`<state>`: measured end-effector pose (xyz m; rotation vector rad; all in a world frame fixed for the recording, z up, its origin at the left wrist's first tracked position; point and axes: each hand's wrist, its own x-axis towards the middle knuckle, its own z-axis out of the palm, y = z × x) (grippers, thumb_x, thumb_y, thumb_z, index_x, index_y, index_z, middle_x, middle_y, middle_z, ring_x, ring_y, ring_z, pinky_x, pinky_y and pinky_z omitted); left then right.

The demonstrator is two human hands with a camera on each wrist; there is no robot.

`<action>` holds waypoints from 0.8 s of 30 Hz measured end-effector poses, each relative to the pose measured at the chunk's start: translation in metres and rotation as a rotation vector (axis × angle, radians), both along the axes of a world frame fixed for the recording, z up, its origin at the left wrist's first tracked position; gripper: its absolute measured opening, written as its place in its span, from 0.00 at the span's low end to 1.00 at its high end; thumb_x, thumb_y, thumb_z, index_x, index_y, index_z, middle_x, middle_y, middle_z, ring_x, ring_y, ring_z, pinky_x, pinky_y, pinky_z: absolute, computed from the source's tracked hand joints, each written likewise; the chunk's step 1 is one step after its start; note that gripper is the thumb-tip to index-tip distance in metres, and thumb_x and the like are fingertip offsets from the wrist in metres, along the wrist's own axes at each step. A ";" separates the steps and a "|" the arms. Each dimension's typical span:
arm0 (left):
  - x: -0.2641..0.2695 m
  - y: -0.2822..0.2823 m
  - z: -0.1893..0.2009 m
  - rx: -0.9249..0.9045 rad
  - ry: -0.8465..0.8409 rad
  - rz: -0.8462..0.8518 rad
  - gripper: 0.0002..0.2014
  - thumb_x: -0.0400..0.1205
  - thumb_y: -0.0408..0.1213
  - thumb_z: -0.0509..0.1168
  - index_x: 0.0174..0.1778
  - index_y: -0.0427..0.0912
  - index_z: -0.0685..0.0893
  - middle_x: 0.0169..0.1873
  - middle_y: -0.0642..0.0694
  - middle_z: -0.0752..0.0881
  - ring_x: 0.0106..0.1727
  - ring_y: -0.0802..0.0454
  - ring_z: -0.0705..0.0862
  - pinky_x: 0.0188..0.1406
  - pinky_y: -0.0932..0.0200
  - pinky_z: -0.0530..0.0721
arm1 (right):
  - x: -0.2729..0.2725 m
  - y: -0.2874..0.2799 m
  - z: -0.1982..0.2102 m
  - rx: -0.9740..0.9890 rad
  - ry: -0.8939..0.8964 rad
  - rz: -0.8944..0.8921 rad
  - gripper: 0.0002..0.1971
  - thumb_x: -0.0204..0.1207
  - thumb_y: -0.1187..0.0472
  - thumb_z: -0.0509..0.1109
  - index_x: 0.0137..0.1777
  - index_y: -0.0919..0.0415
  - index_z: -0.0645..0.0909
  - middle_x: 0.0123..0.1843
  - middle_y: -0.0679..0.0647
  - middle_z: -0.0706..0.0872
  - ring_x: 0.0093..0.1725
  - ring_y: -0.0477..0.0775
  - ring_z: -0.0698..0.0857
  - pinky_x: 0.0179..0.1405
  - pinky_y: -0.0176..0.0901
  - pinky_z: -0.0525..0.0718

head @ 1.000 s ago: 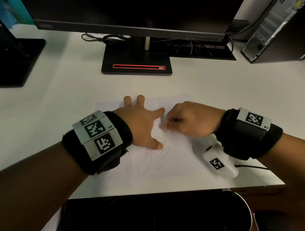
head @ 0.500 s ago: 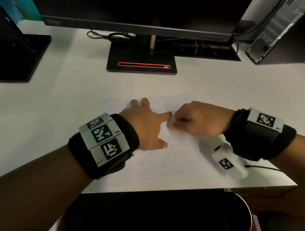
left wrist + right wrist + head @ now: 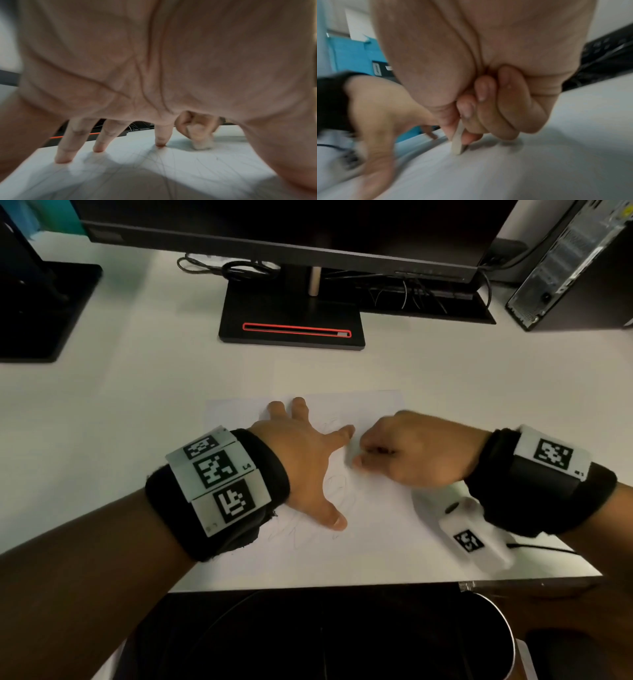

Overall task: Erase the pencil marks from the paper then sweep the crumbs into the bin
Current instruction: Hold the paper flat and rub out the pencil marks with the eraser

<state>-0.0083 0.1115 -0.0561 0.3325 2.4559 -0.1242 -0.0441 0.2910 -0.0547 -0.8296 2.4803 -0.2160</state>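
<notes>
A white sheet of paper (image 3: 376, 529) with faint pencil scribbles (image 3: 337, 487) lies on the white desk. My left hand (image 3: 305, 460) lies spread on the sheet, its straight fingertips (image 3: 98, 147) pressing the paper (image 3: 197, 166) down. My right hand (image 3: 411, 453) is just right of the left forefinger and pinches a small pale eraser (image 3: 458, 142) between thumb and curled fingers. The eraser's lower end touches the paper (image 3: 522, 169). From the left wrist view the eraser (image 3: 199, 139) shows beyond my forefinger, blurred. A round dark bin (image 3: 510, 642) sits under the desk's front edge.
A monitor stand (image 3: 291, 320) with a red-edged slot stands behind the paper, with cables (image 3: 239, 270) beside it. A second black stand (image 3: 44, 309) is at far left and a computer tower (image 3: 575, 265) at far right. The desk's front edge (image 3: 342, 585) is close below the sheet.
The head view has shifted slightly. My right hand with the eraser has made small movements on the paper beside the left forefinger. The left hand keeps pressing the sheet in the same spot.
</notes>
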 end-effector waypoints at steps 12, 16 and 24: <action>0.000 0.000 0.000 -0.014 -0.005 -0.005 0.64 0.62 0.79 0.69 0.82 0.72 0.31 0.85 0.36 0.37 0.84 0.28 0.46 0.73 0.29 0.73 | 0.000 0.006 0.001 0.013 -0.024 0.019 0.24 0.85 0.43 0.61 0.32 0.58 0.74 0.27 0.48 0.76 0.30 0.48 0.74 0.36 0.43 0.74; -0.001 -0.001 -0.001 -0.008 -0.004 -0.002 0.64 0.62 0.79 0.70 0.82 0.72 0.30 0.85 0.35 0.35 0.84 0.28 0.45 0.74 0.29 0.72 | 0.012 0.005 -0.003 -0.027 -0.025 0.085 0.23 0.84 0.43 0.62 0.31 0.55 0.73 0.25 0.47 0.76 0.28 0.46 0.74 0.34 0.38 0.72; -0.001 -0.001 -0.001 -0.015 0.003 -0.002 0.64 0.61 0.80 0.69 0.82 0.72 0.31 0.85 0.36 0.39 0.83 0.28 0.47 0.72 0.30 0.73 | 0.013 0.005 -0.007 -0.046 -0.033 0.102 0.23 0.85 0.44 0.62 0.29 0.54 0.72 0.23 0.47 0.74 0.27 0.46 0.74 0.31 0.35 0.72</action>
